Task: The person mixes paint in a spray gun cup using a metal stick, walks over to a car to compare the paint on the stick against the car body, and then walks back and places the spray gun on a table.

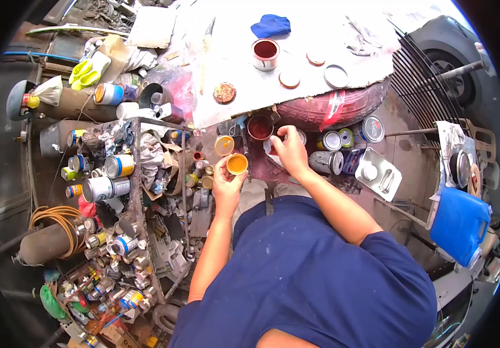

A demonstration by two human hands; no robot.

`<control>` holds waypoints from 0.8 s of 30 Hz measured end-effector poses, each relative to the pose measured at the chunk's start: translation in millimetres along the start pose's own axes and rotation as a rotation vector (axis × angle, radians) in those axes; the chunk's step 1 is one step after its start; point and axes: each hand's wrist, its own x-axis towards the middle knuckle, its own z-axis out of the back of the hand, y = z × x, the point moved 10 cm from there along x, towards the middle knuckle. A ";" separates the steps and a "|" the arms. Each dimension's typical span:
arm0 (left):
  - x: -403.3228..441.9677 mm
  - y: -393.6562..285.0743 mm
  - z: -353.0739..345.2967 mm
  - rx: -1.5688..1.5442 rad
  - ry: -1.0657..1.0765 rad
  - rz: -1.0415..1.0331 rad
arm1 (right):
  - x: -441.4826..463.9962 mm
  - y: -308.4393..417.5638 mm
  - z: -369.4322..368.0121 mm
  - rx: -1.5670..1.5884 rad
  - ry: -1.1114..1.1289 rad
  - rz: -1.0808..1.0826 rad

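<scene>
My left hand is closed around a small can of yellow paint, its open top facing up. Just beyond it is a round yellow-coated lid or cup. My right hand is closed, thumb and fingers pinched together beside an open can of dark red paint. Something whitish shows at its fingertips, too small to name. On the white-covered table ahead stand another can of red paint, a blue cloth and several round lids.
A rack crowded with paint cans stands on my left, near a gas cylinder. A tyre lies under the table edge. To my right are a metal tray, a blue jerrycan and a car.
</scene>
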 end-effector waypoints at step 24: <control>62.0 -19.3 -26.4 0.429 -0.031 -0.247 | 17.4 78.7 34.3 -0.158 -0.055 0.405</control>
